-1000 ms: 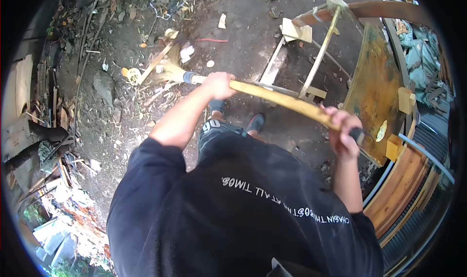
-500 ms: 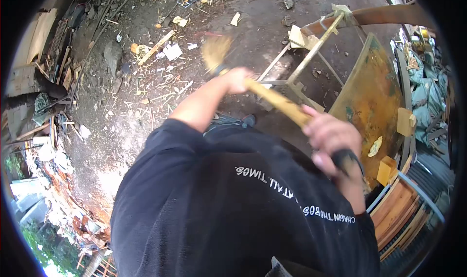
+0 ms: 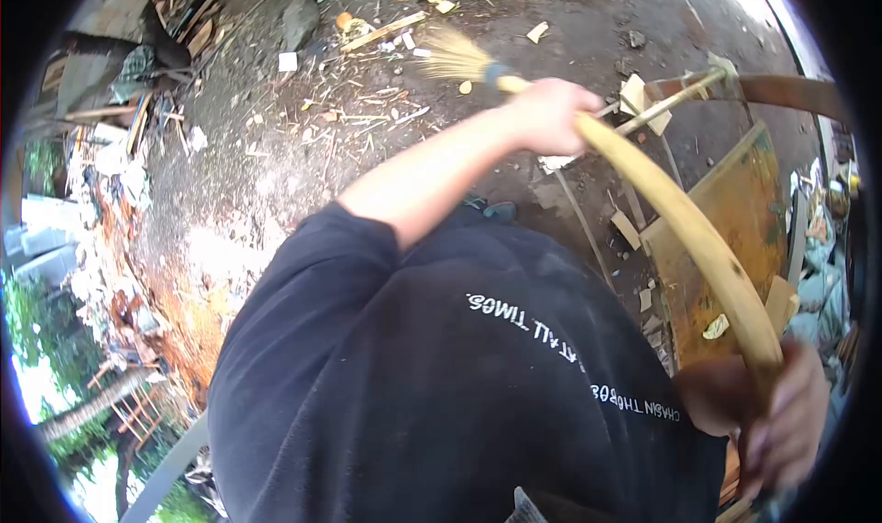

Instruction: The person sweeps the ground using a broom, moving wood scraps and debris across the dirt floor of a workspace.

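Observation:
A stick broom (image 3: 684,215) with a long pale wooden handle slants across the view, its thin straw bristles fanned out at the upper left over the littered ground (image 3: 248,165). My left hand (image 3: 554,117) is closed around the handle a little above the dark binding. Far down at the lower right, my right hand (image 3: 795,413) wraps its fingers round the handle's other end, slightly blurred. Wood chips, twigs and paper scraps lie near the bristles.
A rusty metal sheet (image 3: 726,229) leans at the right by a thin metal frame (image 3: 675,101) and a curved brown strip (image 3: 781,93). Blue-grey plastic bags (image 3: 822,289) stand beyond. Wood and rubbish pile up at the left (image 3: 115,169). A stone (image 3: 300,22) lies on the dirt.
The broom has swung rightward in view, and its handle end has dropped to the lower right with my right hand. My left hand has moved right and up. The view has shifted too.

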### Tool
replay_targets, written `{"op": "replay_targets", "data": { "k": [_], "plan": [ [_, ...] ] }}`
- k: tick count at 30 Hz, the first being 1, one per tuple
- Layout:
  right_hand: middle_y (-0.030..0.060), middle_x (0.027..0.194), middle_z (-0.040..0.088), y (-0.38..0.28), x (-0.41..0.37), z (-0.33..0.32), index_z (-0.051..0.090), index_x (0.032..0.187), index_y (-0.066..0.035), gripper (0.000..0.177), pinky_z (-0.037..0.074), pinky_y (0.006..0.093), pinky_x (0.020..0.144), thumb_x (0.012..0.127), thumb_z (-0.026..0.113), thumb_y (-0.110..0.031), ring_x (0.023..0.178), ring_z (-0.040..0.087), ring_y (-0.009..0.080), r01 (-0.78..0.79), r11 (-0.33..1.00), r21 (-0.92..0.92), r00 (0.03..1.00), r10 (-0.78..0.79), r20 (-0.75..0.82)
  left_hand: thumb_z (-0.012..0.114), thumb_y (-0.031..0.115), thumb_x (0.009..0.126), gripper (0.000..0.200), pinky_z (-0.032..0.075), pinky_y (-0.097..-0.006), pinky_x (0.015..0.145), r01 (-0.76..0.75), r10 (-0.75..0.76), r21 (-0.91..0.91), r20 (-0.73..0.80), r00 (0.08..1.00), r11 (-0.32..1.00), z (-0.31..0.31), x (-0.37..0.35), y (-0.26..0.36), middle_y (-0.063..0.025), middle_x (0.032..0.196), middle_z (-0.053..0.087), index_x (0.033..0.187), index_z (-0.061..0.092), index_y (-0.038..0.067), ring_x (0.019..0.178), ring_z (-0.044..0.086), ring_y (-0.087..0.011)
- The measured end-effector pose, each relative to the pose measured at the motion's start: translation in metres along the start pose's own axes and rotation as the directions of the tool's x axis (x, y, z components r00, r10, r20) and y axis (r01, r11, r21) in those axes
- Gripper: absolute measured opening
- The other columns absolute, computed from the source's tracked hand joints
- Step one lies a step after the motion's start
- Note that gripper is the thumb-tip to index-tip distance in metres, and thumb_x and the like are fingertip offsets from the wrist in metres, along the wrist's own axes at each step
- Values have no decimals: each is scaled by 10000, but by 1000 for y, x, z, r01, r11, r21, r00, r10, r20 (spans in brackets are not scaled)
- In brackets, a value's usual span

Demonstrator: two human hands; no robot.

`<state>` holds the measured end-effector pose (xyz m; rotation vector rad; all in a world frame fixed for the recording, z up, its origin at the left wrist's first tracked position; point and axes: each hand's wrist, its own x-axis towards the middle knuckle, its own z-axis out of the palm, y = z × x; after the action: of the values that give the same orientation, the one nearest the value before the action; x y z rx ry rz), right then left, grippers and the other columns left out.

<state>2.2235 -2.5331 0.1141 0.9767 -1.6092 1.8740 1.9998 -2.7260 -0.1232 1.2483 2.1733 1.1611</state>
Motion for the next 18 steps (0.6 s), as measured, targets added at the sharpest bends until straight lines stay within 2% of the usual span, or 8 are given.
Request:
{"op": "replay_targets", "data": {
  "k": [2, 4, 6, 7, 9, 15, 17, 18],
  "plan": [
    [-151, 659, 562, 9, 21, 32, 656, 712, -259, 250, 433, 215, 629, 857, 844, -335, 597, 537, -1, 42, 977, 210, 986, -74, 148, 729, 171, 774, 189, 545, -487, 826, -78, 73, -89, -61, 995, 993, 26, 15, 7, -167, 909, 702, 906, 655, 57, 942, 693, -379],
    [-63, 756, 610, 42, 32, 45, 613, 750, -172, 269, 464, 266, 710, 870, 834, -269, 649, 579, 91, -115, 993, 17, 890, 95, 446, 732, 155, 777, 179, 541, -468, 849, -125, 107, -145, -130, 986, 982, 68, 10, -39, -165, 924, 702, 902, 648, 58, 959, 690, -359],
    [17, 865, 650, 92, 4, 47, 600, 835, -106, 280, 492, 366, 837, 863, 846, -237, 734, 616, 186, -203, 979, -27, 840, 189, 509, 727, 152, 791, 226, 537, -455, 889, 173, -146, -109, 220, 965, 979, 72, -34, -93, -156, 1029, 720, 985, 663, 57, 1015, 688, -357],
    [31, 876, 645, 114, -26, 48, 604, 846, -107, 295, 493, 410, 883, 839, 870, -236, 767, 623, 211, -220, 975, 5, 875, 195, 443, 698, 118, 792, 242, 534, -464, 896, 87, -68, -153, 126, 990, 984, 87, -73, -136, -166, 1045, 729, 1029, 685, 71, 1030, 692, -363],
    [50, 854, 620, 127, -89, 70, 602, 840, -113, 297, 469, 531, 993, 826, 881, -214, 866, 627, 257, -534, 844, 51, 846, 533, 23, 656, 114, 793, 228, 535, -479, 886, 354, -327, -16, 342, 881, 935, 66, -146, -172, -174, 996, 733, 1017, 697, 95, 1000, 701, -366],
    [77, 1039, 618, 108, -143, 161, 570, 1055, -129, 180, 370, 639, 1133, 1004, 642, -286, 1142, 599, 338, -487, 847, 214, 756, 531, -383, 695, 194, 753, 134, 534, -517, 783, 351, -405, 223, 284, 869, 909, -30, -249, -155, -160, 833, 701, 853, 649, 117, 899, 700, -398],
    [106, 1028, 657, 49, -108, 157, 601, 1053, -112, 354, 452, 656, 1040, 1013, 616, -464, 1066, 648, 353, -514, 856, -51, 784, 445, -433, 713, 218, 735, 151, 537, -519, 749, 237, -292, 198, 329, 898, 951, -65, -244, -98, -131, 790, 688, 827, 638, 124, 841, 701, -394],
    [156, 1033, 703, 1, -83, 157, 625, 1046, -85, 477, 521, 625, 951, 1006, 586, -559, 929, 685, 376, -490, 752, -441, 862, 343, -373, 714, 201, 715, 145, 534, -520, 714, 110, -145, 144, 265, 953, 983, -62, -241, -79, -128, 771, 675, 821, 640, 136, 818, 700, -387]
  ]
}}
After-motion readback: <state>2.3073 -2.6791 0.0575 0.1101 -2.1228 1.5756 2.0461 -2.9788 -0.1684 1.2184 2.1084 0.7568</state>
